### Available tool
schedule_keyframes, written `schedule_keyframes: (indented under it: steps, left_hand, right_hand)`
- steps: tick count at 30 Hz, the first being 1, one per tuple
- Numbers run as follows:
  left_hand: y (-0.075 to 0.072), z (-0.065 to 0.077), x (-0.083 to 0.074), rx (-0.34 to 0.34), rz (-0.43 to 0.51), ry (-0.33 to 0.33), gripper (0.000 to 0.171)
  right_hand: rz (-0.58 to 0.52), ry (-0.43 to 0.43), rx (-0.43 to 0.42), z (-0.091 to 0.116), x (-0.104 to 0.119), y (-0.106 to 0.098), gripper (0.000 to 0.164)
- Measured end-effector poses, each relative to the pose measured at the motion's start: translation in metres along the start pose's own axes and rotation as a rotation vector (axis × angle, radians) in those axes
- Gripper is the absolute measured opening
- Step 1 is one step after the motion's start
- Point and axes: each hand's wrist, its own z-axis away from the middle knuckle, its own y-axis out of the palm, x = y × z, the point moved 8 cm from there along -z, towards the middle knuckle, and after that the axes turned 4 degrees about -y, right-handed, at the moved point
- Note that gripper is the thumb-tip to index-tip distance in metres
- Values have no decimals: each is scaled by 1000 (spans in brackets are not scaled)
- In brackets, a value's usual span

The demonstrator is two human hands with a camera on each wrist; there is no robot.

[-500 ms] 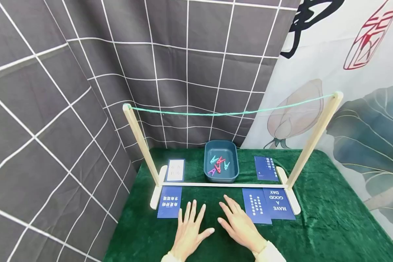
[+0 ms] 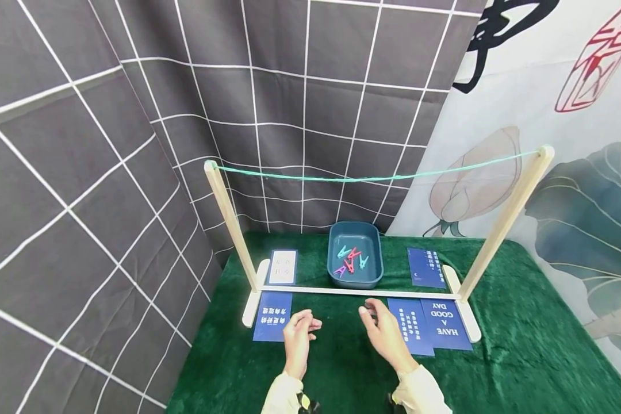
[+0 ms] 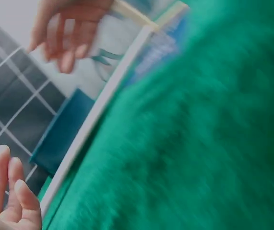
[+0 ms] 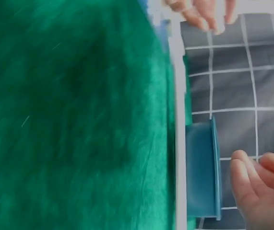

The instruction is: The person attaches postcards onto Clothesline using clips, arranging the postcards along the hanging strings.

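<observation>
My left hand (image 2: 298,339) hovers over the green cloth, nearest to a blue card (image 2: 272,319) on the left. Its fingers are bent loosely and nothing is in them. Opposite it, my right hand (image 2: 387,333) is also raised, fingers loosely bent and holding nothing, beside another blue card (image 2: 413,330). Beyond both hands stands a blue-grey plastic bin (image 2: 355,282). Several clothespins lie in it, among them a purple clothespin (image 2: 340,270) and a teal clothespin (image 2: 363,262). In the right wrist view the bin (image 4: 201,172) shows behind the white bar.
A wooden frame has a left post (image 2: 233,224), a right post (image 2: 507,224) and a low crossbar (image 2: 315,291). A green string (image 2: 336,180) sags between the post tops. More cards lie near the posts, including a white-faced card (image 2: 282,267). A grid curtain (image 2: 269,98) hangs behind.
Both hands have lifted from the cloth, where they lay flat with fingers spread. Their fingers have bent. The head view has shifted slightly; cards, bin and frame stay put.
</observation>
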Motion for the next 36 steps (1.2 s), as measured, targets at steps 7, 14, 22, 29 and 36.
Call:
schedule_keyframes:
  steps: [7,14,22,29,36]
  left_hand:
    - [10,-28,7,15,249,-212,15]
    - [23,-59,19,22,267,-284,6]
    - [40,-73,18,43,287,-372,16]
    - [56,-85,24,36,331,-424,17]
    - [57,-87,27,23,373,-441,21]
  right_hand:
    - [-254,265,-131,-21,-28,-9,20]
    - [-551,325,-220,-37,-68,-8,24]
    - [-615,575,-171,-59,-68,-12,19]
    - [-675,645,-132,-68,-86,-5,17]
    - [-791,633,-68,-62,-102,13,33]
